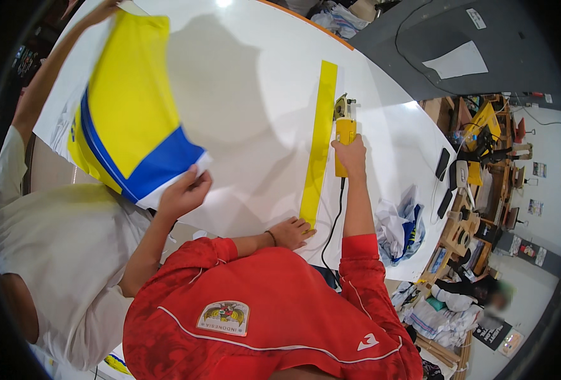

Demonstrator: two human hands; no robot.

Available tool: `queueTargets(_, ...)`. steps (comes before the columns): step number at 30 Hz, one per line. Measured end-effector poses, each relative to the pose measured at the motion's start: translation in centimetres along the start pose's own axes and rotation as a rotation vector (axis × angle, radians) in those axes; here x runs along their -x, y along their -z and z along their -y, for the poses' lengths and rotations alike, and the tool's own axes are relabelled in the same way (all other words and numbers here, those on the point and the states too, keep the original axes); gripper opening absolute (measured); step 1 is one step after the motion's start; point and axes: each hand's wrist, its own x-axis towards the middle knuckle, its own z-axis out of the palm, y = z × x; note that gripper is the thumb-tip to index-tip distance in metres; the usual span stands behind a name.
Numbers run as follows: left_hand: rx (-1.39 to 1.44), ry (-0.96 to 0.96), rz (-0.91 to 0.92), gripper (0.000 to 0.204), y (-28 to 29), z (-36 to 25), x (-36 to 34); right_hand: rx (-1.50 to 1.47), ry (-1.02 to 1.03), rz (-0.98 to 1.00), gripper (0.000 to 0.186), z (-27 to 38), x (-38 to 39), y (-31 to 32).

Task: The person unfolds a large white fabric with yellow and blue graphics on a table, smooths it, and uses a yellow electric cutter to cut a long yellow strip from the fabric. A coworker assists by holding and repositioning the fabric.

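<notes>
My right hand (351, 155) grips the yellow body of a corded electric rotary cutter (345, 132), whose round blade head points away from me. Just left of the cutter, a long yellow fabric strip (319, 145) lies along the white table. Flat on its near end rests my left hand (291, 234), fingers stretched out. To my left, a co-worker in a white shirt holds up a yellow and blue printed fabric panel (138, 95). One co-worker's hand (184, 192) pinches its near edge; the other is at the far top corner.
The cutter's black cord (332, 237) runs back toward me over the white table (242, 171). Crumpled white and blue fabric scraps (402, 228) lie at the right edge, near black phone-like objects (444, 166). A grey surface with a sheet of paper (458, 60) stands at the far right.
</notes>
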Motion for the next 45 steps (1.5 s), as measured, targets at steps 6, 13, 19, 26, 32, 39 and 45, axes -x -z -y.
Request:
queueTargets(6,0.008,0.008,-0.004,0.055,0.1,0.1,0.0,-0.015,0.006,0.016,0.069,0.9,-1.1,0.4)
queueTargets(13,0.026,0.009,-0.004,0.055,-0.4,0.1,-0.2,-0.042,0.032,-0.001,0.069,1.8,-2.2,0.6)
queueTargets(19,0.042,0.001,-0.020,0.055,0.0,0.1,0.0,-0.065,0.041,0.000,0.068,2.2,-3.2,0.4)
queueTargets(26,0.086,0.014,-0.006,0.055,0.0,0.3,0.0,-0.039,0.032,-0.003,0.070,2.6,-3.6,0.6)
queueTargets(32,0.077,0.001,-0.025,0.055,-0.7,0.3,0.0,-0.035,0.024,0.009,0.072,2.9,-3.5,0.6)
queueTargets(39,0.054,-0.002,-0.007,0.055,-1.1,0.6,0.1,-0.083,0.063,0.013,0.072,1.8,-4.3,0.2)
queueTargets(45,0.038,-0.002,-0.004,0.054,-1.2,0.6,0.2,-0.075,0.073,0.017,0.074,1.3,-5.2,-0.3)
